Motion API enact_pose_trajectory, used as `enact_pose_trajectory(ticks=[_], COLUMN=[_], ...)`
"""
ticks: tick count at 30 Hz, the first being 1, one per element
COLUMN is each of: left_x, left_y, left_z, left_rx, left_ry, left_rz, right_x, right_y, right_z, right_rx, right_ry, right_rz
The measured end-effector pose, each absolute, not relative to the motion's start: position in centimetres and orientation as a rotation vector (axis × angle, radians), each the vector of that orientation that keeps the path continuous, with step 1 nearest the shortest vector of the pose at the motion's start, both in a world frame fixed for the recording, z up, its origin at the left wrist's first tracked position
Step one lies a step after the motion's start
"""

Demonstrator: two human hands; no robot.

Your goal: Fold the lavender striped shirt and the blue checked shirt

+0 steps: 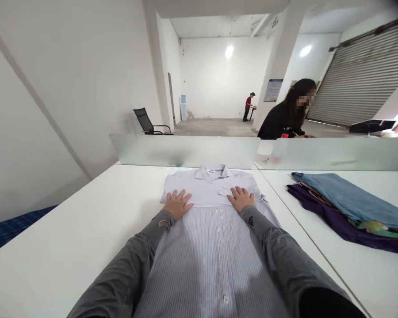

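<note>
A striped button-up shirt lies front side up on the white table, its collar at the far end. Its sleeves are folded across the chest, and a cuff shows near my right hand. My left hand rests flat on the folded sleeve at the left, fingers spread. On the other side, my right hand presses flat beside the cuff, fingers also apart. Neither hand grips the cloth. Buttons run down the middle of the shirt toward me.
Folded clothes, blue jeans over a purple garment, lie on the adjoining table at right. A frosted divider edges the table's far side. Beyond it are a black chair, a seated person and a distant person.
</note>
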State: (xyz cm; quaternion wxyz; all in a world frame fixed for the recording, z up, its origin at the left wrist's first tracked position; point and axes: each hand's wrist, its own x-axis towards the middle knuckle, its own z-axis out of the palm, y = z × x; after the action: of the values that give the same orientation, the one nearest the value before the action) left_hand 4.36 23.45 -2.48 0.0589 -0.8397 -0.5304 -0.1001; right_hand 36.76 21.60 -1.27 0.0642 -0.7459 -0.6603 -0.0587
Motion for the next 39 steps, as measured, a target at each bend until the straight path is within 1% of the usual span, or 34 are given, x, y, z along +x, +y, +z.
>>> enact_pose_trajectory(ticks=[6,10,14,19,23,26,29,31,34,37,39], left_x=[4.1,4.2,4.2,2.2,-0.7,-3.3,-6.8,-9.5,-12.8,-13.4,-12.3], left_y=[23.4,22.9,20.2,13.1,5.2,-1.0,-5.3,-6.5,-6.6,-6.6,-7.4], left_z=[-2.1,-1.6,-1.6,-1.9,-1.9,-1.8,-2.0,-2.5,-3.3,-3.9,-4.1], left_rx=[-2.634,-2.608,-2.603,-2.819,-2.967,-3.06,-3.053,-2.997,-2.915,-2.814,-2.669], left_ry=[-1.516,-1.599,-1.582,-1.398,-1.181,-0.955,-0.807,-0.804,-0.907,-1.073,-1.251], left_rz=[-0.29,-0.285,-0.309,-0.253,-0.203,-0.136,-0.072,-0.08,-0.205,-0.445,-0.662], right_x=[36.5,36.3,37.1,38.5,39.1,40.9,45.0,48.1,50.8,49.3,46.9], right_y=[19.8,18.5,16.0,10.8,3.2,-3.3,-9.0,-12.1,-15.8,-18.1,-18.7], right_z=[-0.9,-0.6,-0.7,-0.5,-1.5,-2.1,-1.8,-1.5,-1.7,-2.7,-3.6], right_rx=[-2.27,-2.334,-2.207,-2.083,-1.867,-1.761,-1.624,-1.577,-1.649,-1.83,-1.855], right_ry=[-1.913,-1.893,-2.027,-2.211,-2.395,-2.414,-2.355,-2.254,-2.006,-1.583,-1.406], right_rz=[-0.217,-0.185,-0.243,-0.109,-0.067,0.093,0.264,0.212,-0.024,-0.234,-0.245])
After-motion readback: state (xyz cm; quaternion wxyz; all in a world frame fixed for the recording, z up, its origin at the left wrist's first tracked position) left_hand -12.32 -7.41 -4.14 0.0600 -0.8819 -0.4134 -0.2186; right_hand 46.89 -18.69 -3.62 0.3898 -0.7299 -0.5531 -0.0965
